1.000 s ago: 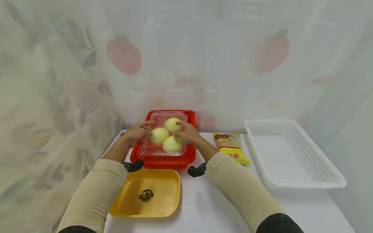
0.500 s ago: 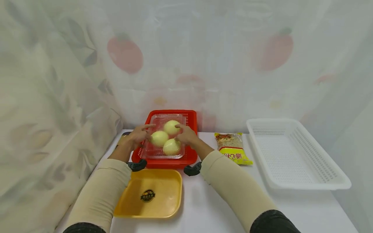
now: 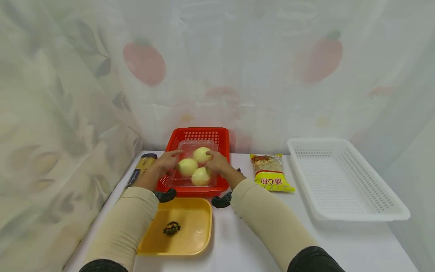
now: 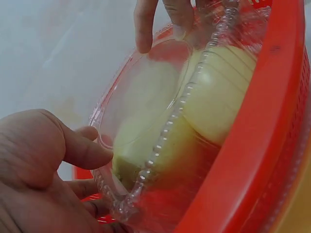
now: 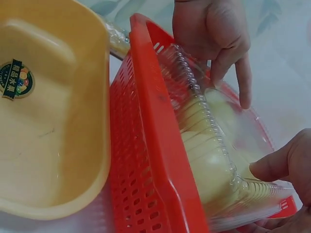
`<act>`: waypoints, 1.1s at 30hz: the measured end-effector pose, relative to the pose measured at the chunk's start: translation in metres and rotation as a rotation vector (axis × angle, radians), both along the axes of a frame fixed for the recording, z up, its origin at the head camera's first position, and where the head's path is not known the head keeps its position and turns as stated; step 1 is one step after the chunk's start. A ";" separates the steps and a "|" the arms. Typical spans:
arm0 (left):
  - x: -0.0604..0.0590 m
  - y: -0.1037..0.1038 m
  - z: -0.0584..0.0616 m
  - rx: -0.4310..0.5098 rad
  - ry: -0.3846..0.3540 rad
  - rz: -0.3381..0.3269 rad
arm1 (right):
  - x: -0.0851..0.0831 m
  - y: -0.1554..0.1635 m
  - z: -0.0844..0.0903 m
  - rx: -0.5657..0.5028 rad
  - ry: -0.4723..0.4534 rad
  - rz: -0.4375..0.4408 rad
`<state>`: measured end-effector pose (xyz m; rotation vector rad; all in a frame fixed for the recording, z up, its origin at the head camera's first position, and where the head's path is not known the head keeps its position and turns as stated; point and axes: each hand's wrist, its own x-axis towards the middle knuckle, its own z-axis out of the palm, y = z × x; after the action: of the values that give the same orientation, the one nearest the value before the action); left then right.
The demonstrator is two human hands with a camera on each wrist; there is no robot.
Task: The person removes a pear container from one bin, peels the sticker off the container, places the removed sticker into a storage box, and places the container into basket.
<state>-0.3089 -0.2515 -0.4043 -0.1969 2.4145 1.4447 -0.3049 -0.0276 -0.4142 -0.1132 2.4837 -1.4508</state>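
The left hand (image 3: 162, 163) reaches forward from a beige sleeve (image 3: 119, 230) and grips the left edge of a clear plastic box (image 3: 195, 166), its thumb pressed against the box's side wall and its forefinger laid along the lid, as the left wrist view shows closely (image 4: 43, 165). The right hand (image 3: 217, 162) mirrors it on the other side, thumb curled at the box's rim and forefinger stretched over the top; in the right wrist view this thumb (image 5: 274, 162) sits at the box's near corner. Both forearms slant inward from the table's near edge, each with a dark wrist mount just behind the hand. The clear plastic box lies between the two hands, inside a red basket (image 3: 198, 134) and tipped a little within it, and holds three pale yellow round fruits (image 3: 200, 176). Directly in front of the red basket, touching or just beside its near wall, is one yellow tray (image 3: 190, 241) with a round sticker on its floor. One long packet (image 3: 142, 166) lies on the table (image 3: 244, 245) left of the basket, one yellow and clear noodle packet (image 3: 270, 173) lies to its right, and one white basket (image 3: 343, 181) stands further right, well apart from the hands. A fruit-printed curtain (image 3: 146, 64) hangs behind.
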 end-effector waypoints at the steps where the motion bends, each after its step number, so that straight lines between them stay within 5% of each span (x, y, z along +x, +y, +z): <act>1: 0.000 0.001 -0.001 -0.004 -0.007 0.002 | 0.000 0.000 -0.001 0.009 0.007 0.005; 14: 0.003 0.002 -0.010 -0.040 -0.019 -0.017 | 0.001 -0.004 -0.006 0.160 0.039 0.026; 23: 0.005 0.003 -0.012 -0.086 -0.029 -0.026 | 0.003 -0.004 -0.008 0.188 0.043 0.086; 33: 0.010 0.002 -0.011 -0.029 -0.069 -0.046 | 0.004 -0.002 -0.007 0.166 0.042 0.112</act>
<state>-0.2994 -0.2495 -0.4152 -0.1939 2.3698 1.3620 -0.3010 -0.0291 -0.4215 -0.2481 2.5740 -1.2055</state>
